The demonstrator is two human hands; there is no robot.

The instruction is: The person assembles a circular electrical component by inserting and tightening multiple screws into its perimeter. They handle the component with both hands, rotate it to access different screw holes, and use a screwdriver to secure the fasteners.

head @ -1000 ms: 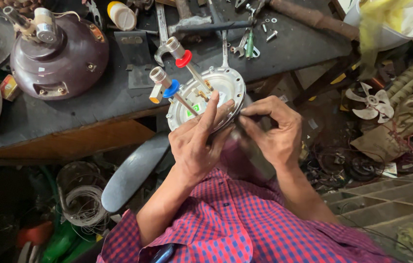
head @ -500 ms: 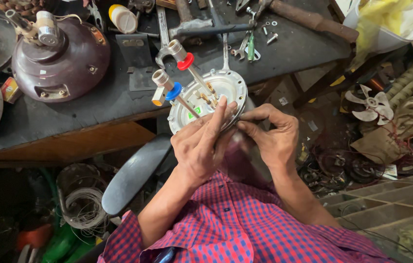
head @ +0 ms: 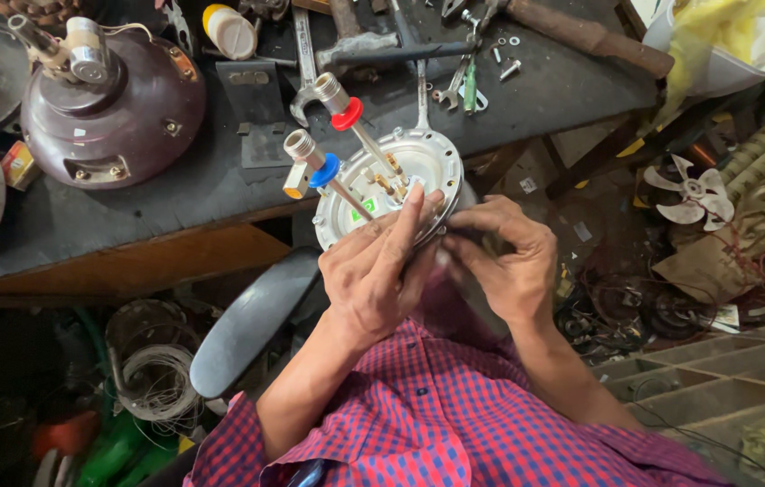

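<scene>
Two hands, left hand (head: 373, 280) and right hand (head: 504, 261), meet at the centre on one round metal plate (head: 400, 171). Two threaded pipes rise from it toward 11 o'clock, one with a red collar (head: 346, 114), one with a blue collar (head: 324, 170). On the bench (head: 175, 194): one maroon dome housing (head: 116, 108) at 10 o'clock, one hammer (head: 581, 34) at 1 o'clock. One white fan blade (head: 694, 191) lies at 3 o'clock.

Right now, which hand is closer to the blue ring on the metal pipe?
Left. The left hand lies on the round metal plate just below the blue ring. The right hand grips the plate's rim farther right.
</scene>
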